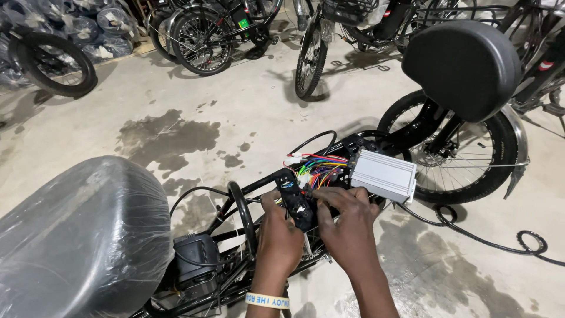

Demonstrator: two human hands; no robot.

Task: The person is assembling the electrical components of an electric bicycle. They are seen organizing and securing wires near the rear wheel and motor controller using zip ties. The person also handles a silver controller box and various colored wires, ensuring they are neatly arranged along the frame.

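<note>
From the head camera I see my left hand (pixel 281 227) and right hand (pixel 347 221) close together, both pinched on a small black connector block (pixel 299 206) at the bicycle frame (pixel 235 227). Coloured wires (pixel 321 168) fan just beyond it toward a silver controller box (pixel 384 175). A plastic-wrapped seat (pixel 82 235) sits near left; the rear wheel (pixel 465 159) far right.
</note>
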